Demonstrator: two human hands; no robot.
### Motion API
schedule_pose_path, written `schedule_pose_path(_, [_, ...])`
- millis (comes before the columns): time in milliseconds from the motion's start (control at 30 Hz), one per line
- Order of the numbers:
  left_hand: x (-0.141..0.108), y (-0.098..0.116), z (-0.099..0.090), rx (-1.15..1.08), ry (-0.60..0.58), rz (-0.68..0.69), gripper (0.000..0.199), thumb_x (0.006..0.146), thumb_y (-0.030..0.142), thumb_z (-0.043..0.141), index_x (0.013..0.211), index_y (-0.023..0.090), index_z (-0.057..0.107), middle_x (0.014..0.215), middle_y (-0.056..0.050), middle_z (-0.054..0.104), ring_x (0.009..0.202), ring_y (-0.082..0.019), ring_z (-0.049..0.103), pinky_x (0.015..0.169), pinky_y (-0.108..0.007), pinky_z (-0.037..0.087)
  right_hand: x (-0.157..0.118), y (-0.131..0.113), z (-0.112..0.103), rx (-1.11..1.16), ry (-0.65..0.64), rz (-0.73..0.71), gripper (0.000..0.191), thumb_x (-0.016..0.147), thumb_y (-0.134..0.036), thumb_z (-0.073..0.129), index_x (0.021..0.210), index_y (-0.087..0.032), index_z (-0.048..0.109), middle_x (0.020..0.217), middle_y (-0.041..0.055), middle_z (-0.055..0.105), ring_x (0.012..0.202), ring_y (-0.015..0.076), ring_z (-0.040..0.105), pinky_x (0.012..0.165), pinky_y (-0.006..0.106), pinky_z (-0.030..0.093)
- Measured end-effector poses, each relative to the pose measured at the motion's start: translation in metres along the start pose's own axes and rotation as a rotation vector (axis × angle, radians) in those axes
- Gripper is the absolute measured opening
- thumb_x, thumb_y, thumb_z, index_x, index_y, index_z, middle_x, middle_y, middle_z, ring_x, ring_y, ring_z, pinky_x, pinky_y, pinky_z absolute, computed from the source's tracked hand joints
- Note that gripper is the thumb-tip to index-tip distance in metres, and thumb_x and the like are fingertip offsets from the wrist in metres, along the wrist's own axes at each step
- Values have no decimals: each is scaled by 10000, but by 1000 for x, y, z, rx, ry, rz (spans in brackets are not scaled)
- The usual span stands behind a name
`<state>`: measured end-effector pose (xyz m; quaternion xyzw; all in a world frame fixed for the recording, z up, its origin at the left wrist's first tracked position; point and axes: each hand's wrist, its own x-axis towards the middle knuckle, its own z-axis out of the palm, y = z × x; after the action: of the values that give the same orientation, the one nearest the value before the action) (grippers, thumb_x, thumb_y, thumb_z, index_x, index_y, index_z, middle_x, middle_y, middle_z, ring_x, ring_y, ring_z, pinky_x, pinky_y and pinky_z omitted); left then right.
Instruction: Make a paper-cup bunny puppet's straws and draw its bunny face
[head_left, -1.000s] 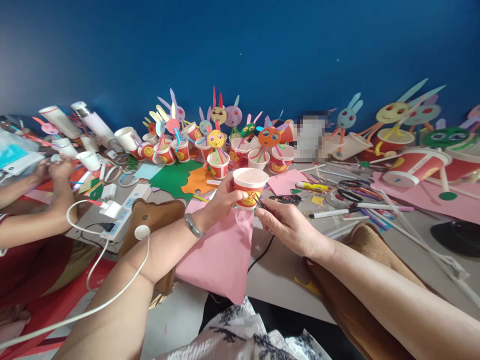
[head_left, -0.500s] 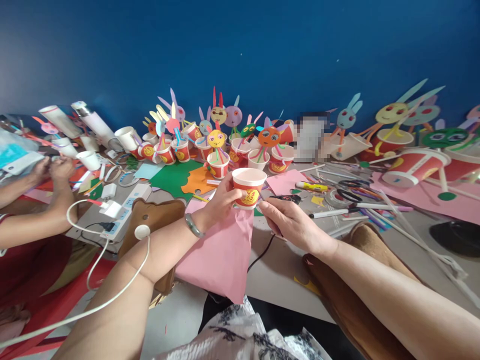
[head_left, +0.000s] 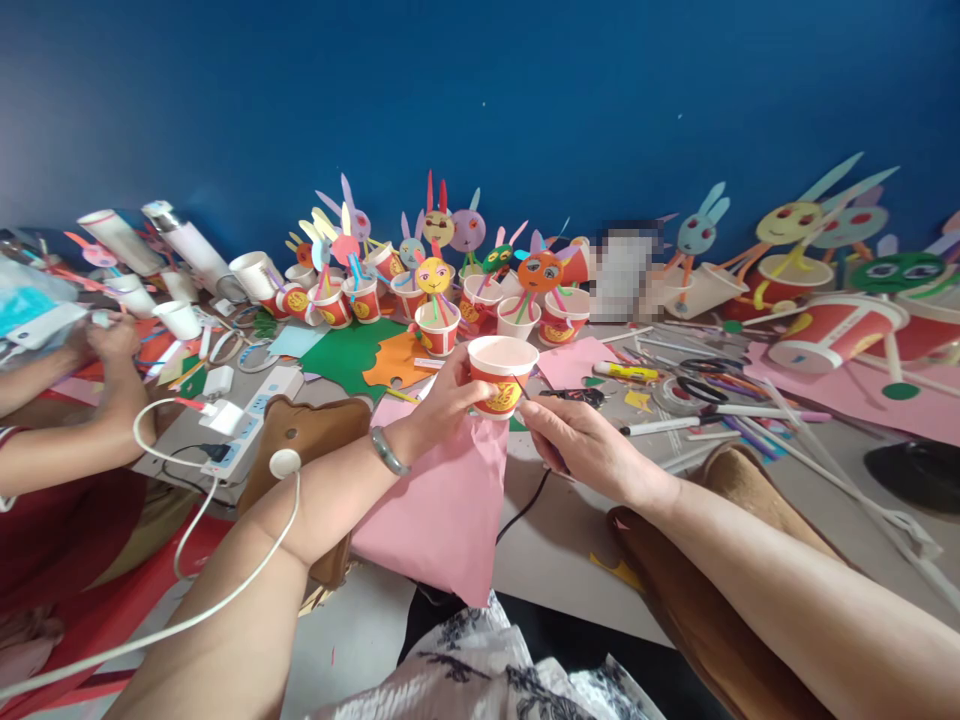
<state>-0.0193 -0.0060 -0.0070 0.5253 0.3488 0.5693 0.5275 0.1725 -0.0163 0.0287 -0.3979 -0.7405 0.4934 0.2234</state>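
Note:
My left hand (head_left: 451,393) is wrapped around a red and white paper cup (head_left: 502,372) with a yellow print, holding it upright above the pink paper (head_left: 431,520). The cup's mouth faces up and shows a pale inside. At the cup's right side, my right hand (head_left: 566,435) is closed on a thin dark tool (head_left: 523,393) whose tip meets or nearly meets the cup wall. Most of that tool is hidden by the fingers, so its kind is unclear. A dark cable (head_left: 525,510) runs over the table just below this hand.
Behind stand several paper cups with rabbit-like paper figures (head_left: 433,278). Scissors (head_left: 577,397), a yellow marker (head_left: 626,372), and pens (head_left: 660,424) lie to the right. On the left are a power strip (head_left: 251,425) and another person's hands (head_left: 112,335). Brown cushions (head_left: 675,600) flank the table edge.
The cup has shifted slightly to the right and tilted a little, with its print turning. Both hands keep their hold. The other person's hands on the left moved slightly.

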Motion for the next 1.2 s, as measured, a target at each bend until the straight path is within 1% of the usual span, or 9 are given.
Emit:
schedule_pose_path(233, [-1,7,1,62,-12,34,408,740,211,658,1126,201,524,1081,-62,633,1010,-190,597,892,-311,511,0,2,0,34,-13,30,595,945,-706,402,605,-219,444,435,-38,482,415,94,404,460,256,336])
schedule_pose_path(433, [-2,0,-1,123,18,22,346,761,250,646,1084,200,533,1072,-60,617,1019,-200,585,908,-330,508,1,3,-1,35,-23,49,586,952,-695,401,611,-219,425,447,-38,474,419,88,404,470,251,335])
schedule_pose_path(533, [-2,-1,-2,163,20,59,323,768,259,644,1074,214,552,1118,-65,615,1065,-217,574,957,-355,489,1,3,-2,29,-28,55,577,958,-686,394,620,-220,430,452,-38,472,420,89,402,475,255,334])
schedule_pose_path(600, [-3,0,-3,185,24,67,270,794,273,623,1051,218,563,1123,-65,612,1078,-223,570,973,-370,478,1,2,-2,27,-30,58,568,959,-681,397,629,-221,431,456,-39,471,423,91,404,480,259,336])
schedule_pose_path(700, [-4,3,-1,175,22,28,236,850,317,583,1060,209,574,1109,-66,611,1087,-221,576,970,-365,474,2,2,-2,24,-35,61,558,955,-680,402,640,-221,438,461,-39,475,428,95,409,485,263,338])
schedule_pose_path(800, [-5,6,1,181,20,20,270,882,390,594,1070,197,582,1119,-79,615,1106,-225,575,970,-350,469,3,3,-3,16,-34,64,559,948,-687,402,642,-220,444,469,-36,480,440,99,415,494,267,348])
schedule_pose_path(933, [-5,5,1,208,36,19,384,882,519,627,1072,188,586,1118,-93,617,1101,-242,579,975,-377,466,4,3,-3,-10,-30,72,569,948,-685,397,623,-220,430,472,-31,482,453,101,424,507,267,355])
schedule_pose_path(1033, [-5,2,1,184,49,4,399,871,543,646,1050,191,591,1097,-89,618,1095,-241,580,960,-372,469,4,4,-3,-25,-22,70,562,953,-681,388,634,-220,433,470,-33,480,451,102,423,507,268,352])
schedule_pose_path(1200, [-5,1,2,131,49,-29,416,879,548,642,1090,195,578,1123,-81,623,1096,-226,588,966,-364,460,3,2,-2,-33,-10,75,558,951,-680,389,637,-220,433,477,-34,481,452,102,423,501,267,353])
